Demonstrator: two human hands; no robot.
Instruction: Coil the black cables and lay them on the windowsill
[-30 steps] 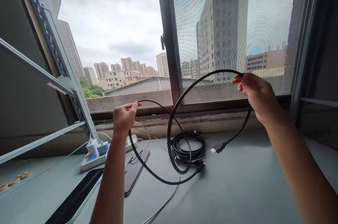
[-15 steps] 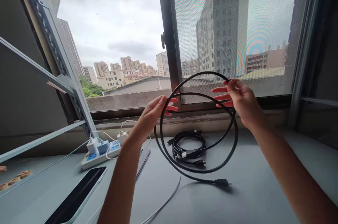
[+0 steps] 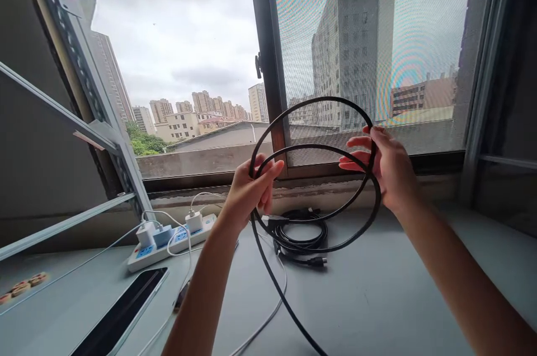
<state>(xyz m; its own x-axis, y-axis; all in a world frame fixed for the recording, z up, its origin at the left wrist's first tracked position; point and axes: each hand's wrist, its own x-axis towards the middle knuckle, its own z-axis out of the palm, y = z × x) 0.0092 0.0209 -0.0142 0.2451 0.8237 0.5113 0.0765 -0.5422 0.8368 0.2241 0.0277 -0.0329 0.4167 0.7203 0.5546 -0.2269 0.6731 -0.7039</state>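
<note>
A black cable (image 3: 329, 99), hanging in two loose loops, is held up between my hands. Its left side runs through my left hand (image 3: 251, 188), with the fingers curled round it and the thumb across the front. My right hand (image 3: 388, 163) pinches the upper loop between thumb and forefinger, the other fingers extended behind the crossing strands. One strand drops below my left hand and leaves the bottom of the view. A dark plug with a pale metal tip (image 3: 274, 220) ends another strand. Behind the loops, a coiled black cable (image 3: 324, 231) with several plugs lies on the table.
A power strip (image 3: 168, 252) with white chargers stands at the left on the grey table (image 3: 403, 300). In front of it lies a phone (image 3: 121, 311). A white cable (image 3: 268, 319) crosses the table. The window and its sill (image 3: 201, 199) bound the back; metal shelving (image 3: 117, 143) rises at left.
My left hand has turned and closed round the cable, whose upper loop has risen. The lower plug has left view as its strand swung down. My right hand has shifted slightly right.
</note>
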